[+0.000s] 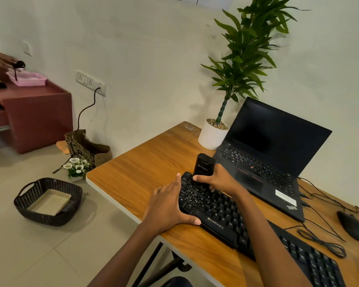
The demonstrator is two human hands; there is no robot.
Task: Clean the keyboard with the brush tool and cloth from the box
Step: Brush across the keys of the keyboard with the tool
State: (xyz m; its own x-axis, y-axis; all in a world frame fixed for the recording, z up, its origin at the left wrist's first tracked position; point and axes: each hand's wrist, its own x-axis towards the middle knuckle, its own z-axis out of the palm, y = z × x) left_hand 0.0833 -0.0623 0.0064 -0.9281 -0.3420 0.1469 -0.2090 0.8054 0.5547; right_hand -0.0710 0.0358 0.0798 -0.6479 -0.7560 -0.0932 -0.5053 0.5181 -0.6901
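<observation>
A black keyboard (222,214) lies slanted on the wooden desk (137,168). My left hand (168,206) rests flat against the keyboard's left end, fingers straight, thumb along its front edge. My right hand (218,179) grips a black cylindrical brush tool (202,164) held upright, its lower end down on the keys at the keyboard's far left corner. The bristles are hidden by my fingers. No cloth shows on the desk.
An open black laptop (274,146) and a potted plant (214,133) stand behind the keyboard; a mouse (351,227) and loose cables lie to the right. On the floor, a dark woven basket (48,201) holds a tray. At far left, another person's hand (0,63) reaches over a pink tray (29,78) on a maroon cabinet.
</observation>
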